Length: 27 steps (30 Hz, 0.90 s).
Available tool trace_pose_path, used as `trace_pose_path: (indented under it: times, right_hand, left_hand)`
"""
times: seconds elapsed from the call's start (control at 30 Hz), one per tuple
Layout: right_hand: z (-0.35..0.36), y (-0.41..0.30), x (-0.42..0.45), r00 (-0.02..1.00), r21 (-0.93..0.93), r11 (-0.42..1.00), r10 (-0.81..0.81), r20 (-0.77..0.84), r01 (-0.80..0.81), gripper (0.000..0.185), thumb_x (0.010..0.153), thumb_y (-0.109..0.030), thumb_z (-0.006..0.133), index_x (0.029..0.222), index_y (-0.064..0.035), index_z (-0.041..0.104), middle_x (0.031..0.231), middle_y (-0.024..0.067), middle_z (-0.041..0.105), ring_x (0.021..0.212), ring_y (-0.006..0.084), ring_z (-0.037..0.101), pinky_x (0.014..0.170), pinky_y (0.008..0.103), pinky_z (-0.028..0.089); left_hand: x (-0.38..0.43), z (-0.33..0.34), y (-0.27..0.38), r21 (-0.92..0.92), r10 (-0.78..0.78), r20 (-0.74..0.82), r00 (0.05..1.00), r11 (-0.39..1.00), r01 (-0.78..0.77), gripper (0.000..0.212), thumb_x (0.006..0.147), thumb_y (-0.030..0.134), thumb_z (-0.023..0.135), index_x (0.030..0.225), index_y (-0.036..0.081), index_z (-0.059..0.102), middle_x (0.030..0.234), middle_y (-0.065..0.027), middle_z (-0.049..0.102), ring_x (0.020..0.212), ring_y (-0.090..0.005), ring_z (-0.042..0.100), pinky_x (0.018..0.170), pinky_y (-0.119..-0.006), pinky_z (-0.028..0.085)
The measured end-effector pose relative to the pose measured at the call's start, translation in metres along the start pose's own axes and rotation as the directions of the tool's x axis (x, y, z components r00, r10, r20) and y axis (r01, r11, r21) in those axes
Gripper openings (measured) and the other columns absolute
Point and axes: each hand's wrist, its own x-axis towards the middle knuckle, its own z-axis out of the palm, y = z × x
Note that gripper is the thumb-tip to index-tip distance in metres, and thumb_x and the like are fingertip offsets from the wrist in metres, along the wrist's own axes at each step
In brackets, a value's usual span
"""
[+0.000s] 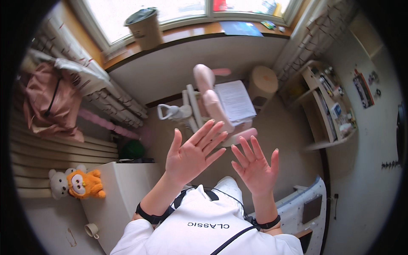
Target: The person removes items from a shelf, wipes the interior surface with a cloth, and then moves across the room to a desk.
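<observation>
Both palms face up towards the camera above the white shirt, fingers spread. My left hand holds nothing; its fingertips overlap the view of a pink padded chair. To its right, my right hand is also bare, its fingers just below a pink and pale cylindrical part of the chair. The hands are apart from each other. Beyond them, a stack of printed papers lies on the chair. A white looped handle or lid shows left of the chair. Black bands circle both forearms.
A white cabinet stands at left with an orange plush toy and a cup. A bin stands on the windowsill. A beige round container is behind the chair; a shelf unit is at right.
</observation>
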Motion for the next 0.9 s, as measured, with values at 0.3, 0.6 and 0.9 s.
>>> trace_pose_path:
  times: [0.3,0.6,0.9]
  right_hand:
    - [-0.064,-0.255,-0.146,0.859,-0.086,0.905,-0.423,-0.289,0.416,0.044,0.092,-0.038,0.034,0.125,-0.0107,0.044,0.123,0.0122,0.050,0.113,0.0296,0.047,0.093,0.0407,0.037]
    - [-0.097,-0.406,-0.170,0.612,-0.184,0.759,-0.623,-0.488,0.625,0.030,0.090,-0.027,0.041,0.108,-0.0080,0.056,0.085,0.0067,0.056,0.078,0.0208,0.048,0.076,0.0344,0.039]
    - [-0.112,-0.531,-0.280,0.143,-0.299,0.323,-0.856,-0.497,0.898,0.026,0.088,-0.023,0.043,0.104,-0.0058,0.055,0.089,0.0102,0.058,0.082,0.0230,0.051,0.076,0.0359,0.040]
  left_hand:
    - [0.230,-0.042,-0.182,0.057,-0.342,-0.128,0.931,0.935,0.351,0.064,0.091,0.046,0.029,0.137,0.004,0.019,0.143,-0.0123,0.018,0.132,-0.0298,0.018,0.106,-0.042,0.018]
    - [0.407,-0.084,-0.271,0.261,-0.457,-0.220,0.862,0.824,0.503,0.054,0.091,0.040,0.033,0.133,0.007,0.031,0.139,-0.0109,0.030,0.127,-0.0270,0.030,0.103,-0.039,0.025]
    - [0.616,-0.068,-0.538,0.372,-0.907,-0.218,0.360,0.263,0.890,0.040,0.092,0.035,0.034,0.122,0.010,0.045,0.128,-0.0104,0.043,0.117,-0.0241,0.041,0.099,-0.035,0.030]
